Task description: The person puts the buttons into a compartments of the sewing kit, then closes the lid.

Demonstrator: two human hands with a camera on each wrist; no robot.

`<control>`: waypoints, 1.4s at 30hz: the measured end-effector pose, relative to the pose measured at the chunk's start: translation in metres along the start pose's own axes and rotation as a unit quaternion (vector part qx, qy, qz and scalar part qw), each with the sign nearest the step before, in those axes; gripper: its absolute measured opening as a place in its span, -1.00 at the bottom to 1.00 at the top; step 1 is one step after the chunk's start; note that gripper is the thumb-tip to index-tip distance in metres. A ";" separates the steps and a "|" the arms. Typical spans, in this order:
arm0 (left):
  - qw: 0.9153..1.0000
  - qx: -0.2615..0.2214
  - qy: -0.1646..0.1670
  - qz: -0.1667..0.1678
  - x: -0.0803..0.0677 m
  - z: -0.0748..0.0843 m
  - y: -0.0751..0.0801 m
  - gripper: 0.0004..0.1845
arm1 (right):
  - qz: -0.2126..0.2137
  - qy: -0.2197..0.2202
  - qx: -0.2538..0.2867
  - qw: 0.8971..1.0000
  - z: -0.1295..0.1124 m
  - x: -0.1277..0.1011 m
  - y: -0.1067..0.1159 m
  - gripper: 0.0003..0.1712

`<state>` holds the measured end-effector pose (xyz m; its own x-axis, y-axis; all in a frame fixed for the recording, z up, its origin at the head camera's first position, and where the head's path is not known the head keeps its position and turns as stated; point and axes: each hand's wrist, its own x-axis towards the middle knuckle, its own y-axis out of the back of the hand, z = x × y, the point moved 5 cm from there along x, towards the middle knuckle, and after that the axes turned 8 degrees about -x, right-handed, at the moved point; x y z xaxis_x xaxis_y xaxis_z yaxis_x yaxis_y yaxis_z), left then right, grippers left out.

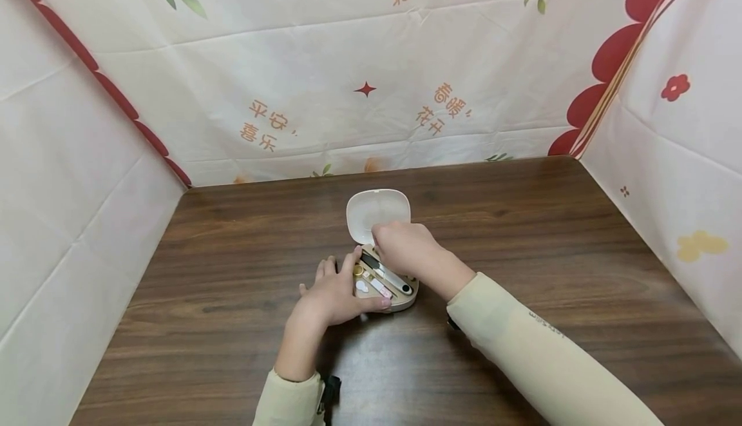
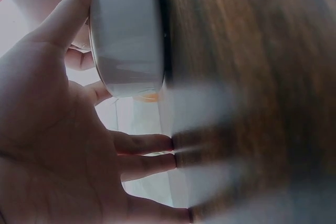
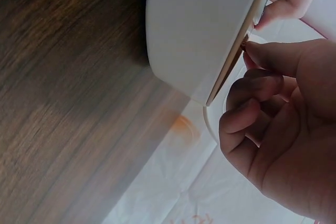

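Note:
A small case (image 1: 404, 305) sits on the table with its white lid (image 1: 377, 207) raised at the back. Its beige tray holds a slim tool (image 1: 397, 280) with a dark end and a white end with a black dot, a gold round piece (image 1: 358, 270) and a white-and-pink strip (image 1: 380, 289). My left hand (image 1: 332, 298) steadies the case, thumb along the near edge and index finger at the left side. Its other fingers (image 2: 144, 166) reach straight down to the tabletop. My right hand (image 1: 410, 247), fingers curled, pinches a tiny brownish item (image 3: 244, 46) at the tray's edge; its kind is hidden.
The brown wood-grain table (image 1: 243, 271) meets a white printed cloth (image 1: 348, 123) at the back. White cloth walls (image 1: 666, 155) also border it on the left and right. Dark bands (image 1: 332, 390) show at my wrists below cream sleeves.

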<state>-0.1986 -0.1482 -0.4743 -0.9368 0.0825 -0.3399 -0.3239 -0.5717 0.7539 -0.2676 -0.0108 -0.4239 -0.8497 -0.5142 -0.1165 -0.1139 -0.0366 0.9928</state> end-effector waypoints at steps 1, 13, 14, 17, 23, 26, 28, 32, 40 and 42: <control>1.000 -0.001 0.000 0.000 0.001 -0.001 -0.001 0.28 | 0.000 0.001 -0.002 1.000 0.000 0.000 0.000 -0.83; 1.000 0.001 0.007 -0.002 0.010 -0.010 -0.008 0.31 | -0.008 0.004 -0.013 1.000 0.001 -0.004 0.010 -0.89; 1.000 0.001 0.007 -0.001 0.010 -0.010 -0.008 0.31 | -0.006 0.003 -0.013 1.000 0.002 -0.005 0.012 -0.90; 1.000 0.000 0.008 -0.005 0.007 -0.007 -0.006 0.29 | -0.003 0.000 -0.010 1.000 0.006 -0.006 0.019 -0.92; 1.000 0.004 0.006 -0.010 -0.007 0.006 0.004 0.25 | 0.011 -0.006 -0.005 1.000 0.014 -0.012 0.035 -0.89; 1.000 0.006 0.006 -0.010 -0.011 0.010 0.007 0.22 | 0.029 -0.011 0.011 0.999 0.018 -0.015 0.043 -0.85; 1.000 0.006 0.005 -0.007 -0.011 0.012 0.007 0.22 | 0.038 -0.017 0.024 0.999 0.022 -0.019 0.048 -0.82; 1.000 0.009 0.000 0.001 -0.011 0.013 0.007 0.23 | 0.037 -0.035 0.057 0.997 0.030 -0.024 0.054 -0.81; 0.999 0.009 -0.033 0.021 -0.013 0.018 0.007 0.18 | 0.053 -0.064 0.133 0.988 0.052 -0.036 0.042 -0.84; 0.999 0.005 -0.045 0.028 -0.014 0.020 0.006 0.16 | 0.059 -0.069 0.163 0.982 0.057 -0.040 0.035 -0.85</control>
<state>-0.1900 -0.1363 -0.4542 -0.9616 0.1228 -0.2456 -0.2709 -0.5700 0.7757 -0.2668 0.0571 -0.3863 -0.9261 -0.3764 -0.0257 -0.1502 0.3052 0.9404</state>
